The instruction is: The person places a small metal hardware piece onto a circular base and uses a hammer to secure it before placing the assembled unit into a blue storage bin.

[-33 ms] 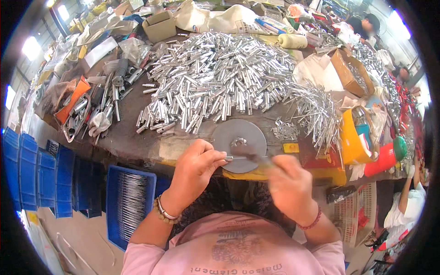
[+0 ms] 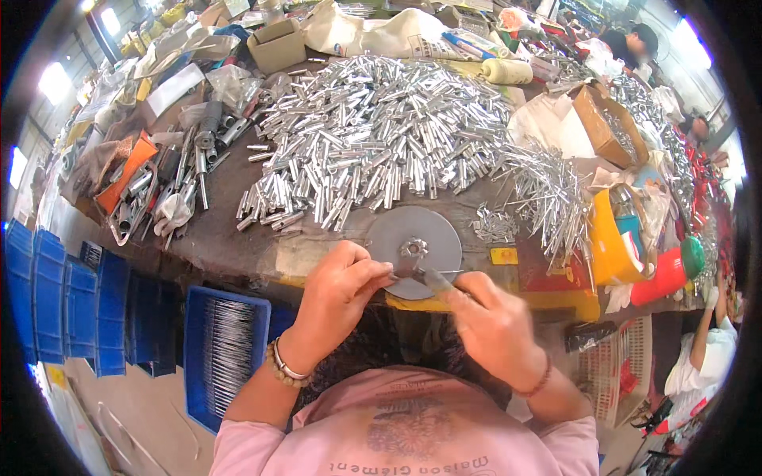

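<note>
Here, left hand (image 2: 340,278) and right hand (image 2: 494,317) curl inward beside a disc (image 2: 439,234).

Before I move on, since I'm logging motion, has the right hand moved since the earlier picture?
Yes: the right hand has shifted slightly left, toward the grey disc.

L hand (image 2: 337,279): pinching sm metal pc (image 2: 395,277) | R hand (image 2: 494,317): gripping blurred tool (image 2: 436,281) | both nr gry disc (image 2: 441,238)

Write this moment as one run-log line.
left hand: pinching a small piece, mostly hidden | right hand: gripping a blurred tool over grey disc's near side | beyond disc: pile of metal tubes
</note>
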Demonstrator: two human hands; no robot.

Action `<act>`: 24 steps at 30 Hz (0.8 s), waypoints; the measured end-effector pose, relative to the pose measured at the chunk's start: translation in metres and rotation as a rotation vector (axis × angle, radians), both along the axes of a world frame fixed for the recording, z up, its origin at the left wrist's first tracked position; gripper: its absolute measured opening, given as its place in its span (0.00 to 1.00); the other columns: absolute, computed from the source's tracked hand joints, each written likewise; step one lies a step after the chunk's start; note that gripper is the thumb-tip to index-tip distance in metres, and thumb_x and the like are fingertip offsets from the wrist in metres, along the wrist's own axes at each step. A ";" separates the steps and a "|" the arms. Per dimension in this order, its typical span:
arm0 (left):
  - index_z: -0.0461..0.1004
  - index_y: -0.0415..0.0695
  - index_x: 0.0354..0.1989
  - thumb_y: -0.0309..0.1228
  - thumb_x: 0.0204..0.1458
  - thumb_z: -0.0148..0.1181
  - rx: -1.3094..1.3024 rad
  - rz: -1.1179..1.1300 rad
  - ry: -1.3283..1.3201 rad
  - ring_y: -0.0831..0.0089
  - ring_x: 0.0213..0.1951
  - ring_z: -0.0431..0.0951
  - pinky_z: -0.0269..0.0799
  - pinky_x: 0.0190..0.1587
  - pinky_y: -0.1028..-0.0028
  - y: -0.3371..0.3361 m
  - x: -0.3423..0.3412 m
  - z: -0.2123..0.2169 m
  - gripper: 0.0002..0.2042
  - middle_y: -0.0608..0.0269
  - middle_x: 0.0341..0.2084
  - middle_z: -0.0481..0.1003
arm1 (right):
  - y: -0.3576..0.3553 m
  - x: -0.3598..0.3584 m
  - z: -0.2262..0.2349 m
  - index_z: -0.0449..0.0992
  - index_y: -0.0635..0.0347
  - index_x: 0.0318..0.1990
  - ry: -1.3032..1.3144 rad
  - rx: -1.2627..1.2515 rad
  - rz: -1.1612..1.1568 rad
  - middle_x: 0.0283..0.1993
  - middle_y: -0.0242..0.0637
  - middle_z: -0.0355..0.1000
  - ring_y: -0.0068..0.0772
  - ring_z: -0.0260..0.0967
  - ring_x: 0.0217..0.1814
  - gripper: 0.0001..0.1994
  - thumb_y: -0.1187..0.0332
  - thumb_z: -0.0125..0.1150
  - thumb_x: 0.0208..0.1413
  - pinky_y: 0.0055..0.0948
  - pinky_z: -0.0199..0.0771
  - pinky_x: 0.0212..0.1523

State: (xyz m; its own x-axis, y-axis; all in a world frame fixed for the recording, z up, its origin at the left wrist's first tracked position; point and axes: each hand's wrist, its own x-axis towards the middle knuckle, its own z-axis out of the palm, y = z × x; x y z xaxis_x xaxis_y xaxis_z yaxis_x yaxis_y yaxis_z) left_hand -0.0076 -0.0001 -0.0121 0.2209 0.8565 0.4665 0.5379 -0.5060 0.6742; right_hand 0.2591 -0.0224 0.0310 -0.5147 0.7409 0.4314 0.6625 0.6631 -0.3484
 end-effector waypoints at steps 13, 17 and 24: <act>0.87 0.43 0.44 0.23 0.54 0.77 -0.029 0.003 0.033 0.63 0.37 0.78 0.75 0.39 0.68 0.001 -0.001 0.003 0.10 0.59 0.36 0.75 | 0.035 0.005 -0.001 0.85 0.56 0.53 0.047 0.039 -0.157 0.42 0.37 0.77 0.45 0.79 0.42 0.18 0.77 0.72 0.53 0.41 0.82 0.42; 0.88 0.45 0.46 0.24 0.54 0.77 -0.048 0.033 0.023 0.63 0.38 0.78 0.75 0.40 0.68 -0.003 -0.001 0.002 0.11 0.60 0.37 0.75 | 0.020 -0.002 0.007 0.82 0.55 0.45 -0.126 0.105 -0.120 0.41 0.37 0.75 0.44 0.79 0.47 0.13 0.72 0.75 0.52 0.41 0.81 0.45; 0.88 0.47 0.52 0.23 0.53 0.78 0.083 0.106 -0.016 0.60 0.38 0.81 0.77 0.39 0.66 -0.010 0.006 0.002 0.17 0.59 0.39 0.78 | -0.014 -0.015 -0.011 0.79 0.57 0.42 0.146 -0.446 -0.159 0.35 0.43 0.78 0.51 0.80 0.35 0.10 0.71 0.74 0.55 0.45 0.80 0.37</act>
State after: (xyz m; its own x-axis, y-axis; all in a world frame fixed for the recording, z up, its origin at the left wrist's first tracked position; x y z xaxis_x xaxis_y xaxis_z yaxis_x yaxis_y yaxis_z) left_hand -0.0017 -0.0096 -0.0098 0.1235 0.8329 0.5394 0.5808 -0.5014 0.6413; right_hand 0.2437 -0.0365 0.0203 -0.3378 0.9344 0.1135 0.6664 0.3225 -0.6722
